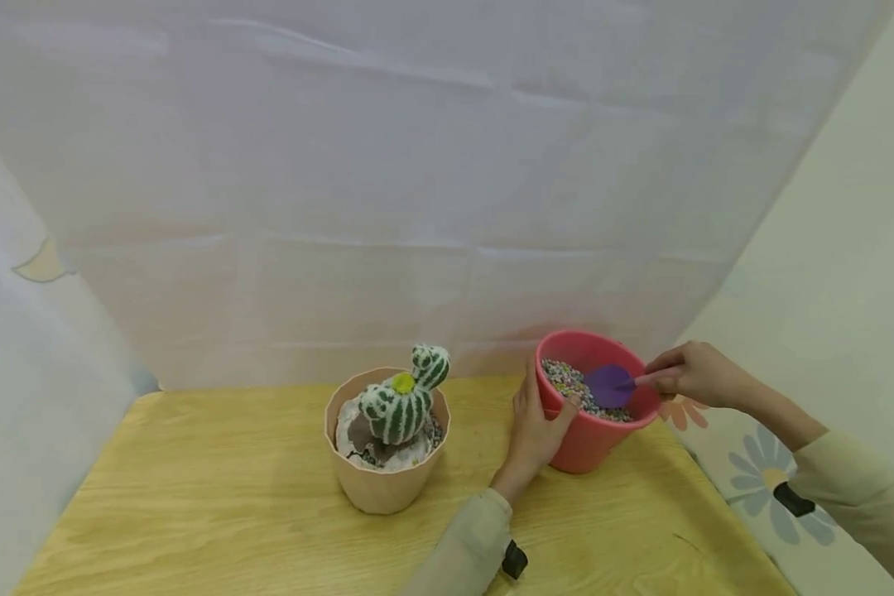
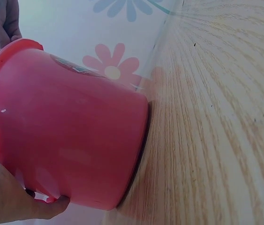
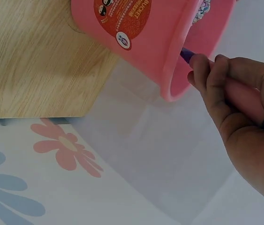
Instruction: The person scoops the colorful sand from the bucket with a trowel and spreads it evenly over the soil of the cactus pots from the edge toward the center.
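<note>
A pink bucket [image 1: 581, 443] stands near the right end of the table, partly filled with small multicoloured pebbles [image 1: 566, 379]. My left hand [image 1: 535, 430] grips its near left side at the rim, the thumb towards the front and the fingers along the outer wall. In my right hand [image 1: 696, 377] is the pink handle [image 3: 244, 98] of a small trowel with a purple blade [image 1: 609, 386]. The blade rests on the pebbles inside the bucket, and its tip cannot be made out. From the left wrist, the bucket's outer wall [image 2: 75, 136] hides the inside.
Left of the bucket stands a beige pot [image 1: 383, 488] with a green-and-white striped cactus [image 1: 398, 418] bearing a yellow flower. White material and some pebbles surround the cactus. The wooden table [image 1: 216, 488] meets a white sheet [image 1: 343, 290] behind and a flower-patterned wall covering [image 1: 760, 463] at right.
</note>
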The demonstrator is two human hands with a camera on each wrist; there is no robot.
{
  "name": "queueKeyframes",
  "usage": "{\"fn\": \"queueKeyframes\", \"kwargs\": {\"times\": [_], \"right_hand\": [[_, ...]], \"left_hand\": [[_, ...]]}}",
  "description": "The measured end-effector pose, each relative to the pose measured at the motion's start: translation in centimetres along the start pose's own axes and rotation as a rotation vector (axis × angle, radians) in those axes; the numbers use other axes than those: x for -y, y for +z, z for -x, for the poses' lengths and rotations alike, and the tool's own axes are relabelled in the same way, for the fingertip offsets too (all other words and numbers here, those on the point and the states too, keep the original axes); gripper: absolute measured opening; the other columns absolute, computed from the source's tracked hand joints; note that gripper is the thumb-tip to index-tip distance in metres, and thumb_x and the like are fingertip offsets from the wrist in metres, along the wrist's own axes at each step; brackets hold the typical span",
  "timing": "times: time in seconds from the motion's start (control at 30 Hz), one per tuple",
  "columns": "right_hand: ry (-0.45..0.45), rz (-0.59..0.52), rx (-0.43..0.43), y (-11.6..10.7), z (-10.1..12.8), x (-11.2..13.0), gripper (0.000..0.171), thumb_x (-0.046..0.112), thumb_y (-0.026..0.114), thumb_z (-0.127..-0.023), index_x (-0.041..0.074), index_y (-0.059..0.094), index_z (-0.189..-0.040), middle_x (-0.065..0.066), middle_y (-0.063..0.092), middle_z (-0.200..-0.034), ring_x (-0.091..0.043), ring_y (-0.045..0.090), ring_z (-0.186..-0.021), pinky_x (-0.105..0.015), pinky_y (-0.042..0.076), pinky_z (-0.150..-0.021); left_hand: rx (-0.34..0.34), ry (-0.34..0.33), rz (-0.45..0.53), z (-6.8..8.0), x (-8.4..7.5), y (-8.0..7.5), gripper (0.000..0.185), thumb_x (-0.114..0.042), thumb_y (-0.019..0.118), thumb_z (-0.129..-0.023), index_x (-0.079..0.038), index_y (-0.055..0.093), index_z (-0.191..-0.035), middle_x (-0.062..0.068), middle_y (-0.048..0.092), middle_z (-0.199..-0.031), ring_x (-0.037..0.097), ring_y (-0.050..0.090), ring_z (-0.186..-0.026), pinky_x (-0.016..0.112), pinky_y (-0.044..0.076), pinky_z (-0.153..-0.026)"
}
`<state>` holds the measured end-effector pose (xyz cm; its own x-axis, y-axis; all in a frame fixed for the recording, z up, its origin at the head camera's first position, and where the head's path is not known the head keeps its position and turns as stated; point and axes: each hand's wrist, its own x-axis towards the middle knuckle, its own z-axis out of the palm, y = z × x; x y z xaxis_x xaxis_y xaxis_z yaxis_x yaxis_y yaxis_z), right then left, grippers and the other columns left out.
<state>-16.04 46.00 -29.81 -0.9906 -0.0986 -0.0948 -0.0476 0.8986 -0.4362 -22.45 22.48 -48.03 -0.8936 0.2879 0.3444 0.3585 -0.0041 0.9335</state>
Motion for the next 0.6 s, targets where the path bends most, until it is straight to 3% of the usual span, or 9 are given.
{"fn": "queueKeyframes", "kwargs": {"times": [0.27,0.5,0.6], "right_hand": [[-0.011,-0.106,0.094,0.2,-0.1,-0.2,0.029,0.015,0.063,-0.102,-0.005,0.072,-0.121,-0.006,0.076,-0.090,-0.022,0.073,-0.078,-0.033,0.058,-0.071],[-0.017,-0.027,0.027,0.6,-0.8,-0.4,0.021,0.023,0.070,-0.099,0.004,0.079,-0.105,-0.002,0.071,-0.075,-0.018,0.065,-0.067,-0.031,0.053,-0.060],[-0.027,-0.052,0.014,0.6,-0.9,-0.2,0.023,0.021,0.070,-0.098,0.001,0.078,-0.106,-0.005,0.071,-0.075,-0.020,0.064,-0.065,-0.032,0.052,-0.058]], "left_hand": [[-0.008,0.003,-0.005,0.1,0.4,0.1,0.093,-0.056,0.067,-0.093,-0.045,0.005,-0.162,-0.004,0.028,-0.163,0.024,0.029,-0.144,0.057,0.038,-0.106],[-0.015,0.001,-0.014,0.0,0.8,0.5,0.093,-0.055,0.067,-0.092,-0.048,0.006,-0.161,-0.009,0.028,-0.162,0.022,0.029,-0.144,0.057,0.039,-0.104],[-0.019,0.001,-0.022,-0.1,0.7,0.4,0.093,-0.057,0.066,-0.092,-0.049,0.005,-0.161,-0.010,0.028,-0.162,0.022,0.030,-0.143,0.056,0.040,-0.104]]}}
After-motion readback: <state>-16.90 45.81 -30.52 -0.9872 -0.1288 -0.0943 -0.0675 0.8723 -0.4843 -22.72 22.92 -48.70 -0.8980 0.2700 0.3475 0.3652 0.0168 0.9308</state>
